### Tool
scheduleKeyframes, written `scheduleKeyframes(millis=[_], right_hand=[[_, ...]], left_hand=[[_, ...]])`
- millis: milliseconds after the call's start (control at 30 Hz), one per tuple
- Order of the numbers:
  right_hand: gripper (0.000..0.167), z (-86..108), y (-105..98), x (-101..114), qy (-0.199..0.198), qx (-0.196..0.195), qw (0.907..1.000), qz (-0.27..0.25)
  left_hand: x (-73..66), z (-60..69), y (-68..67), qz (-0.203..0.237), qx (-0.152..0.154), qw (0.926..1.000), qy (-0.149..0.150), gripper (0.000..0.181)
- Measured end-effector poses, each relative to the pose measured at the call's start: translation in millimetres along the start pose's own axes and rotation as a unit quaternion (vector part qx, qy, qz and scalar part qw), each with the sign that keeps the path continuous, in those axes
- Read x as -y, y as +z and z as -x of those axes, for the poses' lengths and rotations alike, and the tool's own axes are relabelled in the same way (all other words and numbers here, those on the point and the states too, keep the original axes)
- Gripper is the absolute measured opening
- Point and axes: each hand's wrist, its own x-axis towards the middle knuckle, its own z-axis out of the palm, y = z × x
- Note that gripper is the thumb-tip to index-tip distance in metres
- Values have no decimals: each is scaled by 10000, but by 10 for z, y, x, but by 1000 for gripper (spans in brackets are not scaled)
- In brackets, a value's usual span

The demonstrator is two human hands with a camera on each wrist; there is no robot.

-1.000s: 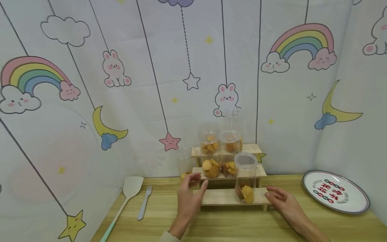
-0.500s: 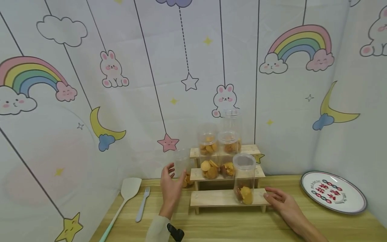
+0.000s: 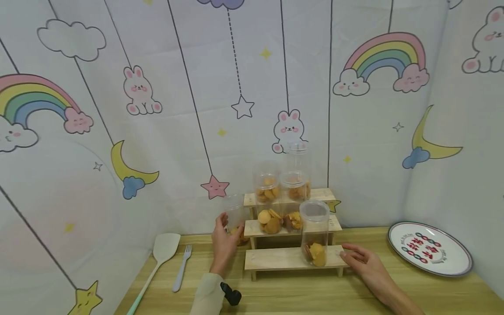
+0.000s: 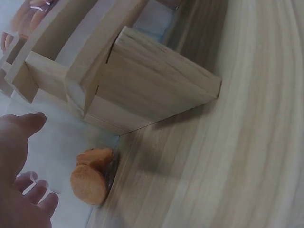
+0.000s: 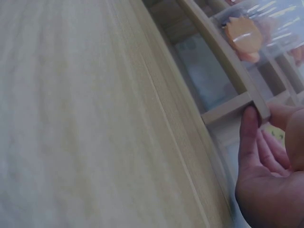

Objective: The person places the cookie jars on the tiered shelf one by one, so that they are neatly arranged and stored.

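My left hand [image 3: 225,245] is around a clear jar [image 3: 235,210] with biscuits [image 4: 89,183] in its bottom. This jar stands on the table left of a three-step wooden stand [image 3: 275,259]. The thumb and fingers are spread on either side of the jar; in the left wrist view a gap shows between them, and firm contact cannot be made out. My right hand [image 3: 366,264] pinches the right end of the stand's lowest step, as the right wrist view shows. On that step, toward the right, stands another clear jar [image 3: 315,234] with biscuits.
Several more biscuit jars stand on the upper steps, among them a middle-step jar [image 3: 270,214]. At the left lie a spatula [image 3: 166,247] and a fork [image 3: 182,269]. An oval plate [image 3: 431,249] is at the right. A patterned cloth [image 3: 189,109] hangs behind the table.
My left hand has moved left from the front of the stand to the jar beside it. My right hand stays at the lowest step's end. The head view has shifted slightly.
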Motion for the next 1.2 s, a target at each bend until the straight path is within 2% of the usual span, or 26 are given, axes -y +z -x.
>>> scheduleKeyframes(millis=[200, 500, 733, 933, 1067, 1200], right_hand=[[65, -11, 13, -11, -24, 17, 10000, -26], [64, 3, 26, -7, -47, 34, 9999, 109], [64, 12, 27, 3, -81, 48, 9999, 99], [65, 12, 20, 3, -73, 24, 9999, 97], [65, 12, 12, 2, -61, 20, 9999, 126], [65, 9, -2, -4, -96, 32, 9998, 155]], left_hand=[[40, -9, -2, -86, 16, 10000, -15, 71], [55, 79, -121, 305, 15, 9992, -267, 77], [12, 186, -292, 391, -46, 9992, 36, 75], [-36, 279, -467, 242, -56, 9991, 331, 78], [-123, 336, -643, 201, 129, 9985, 499, 79], [-250, 389, -777, 219, 191, 9971, 706, 77]])
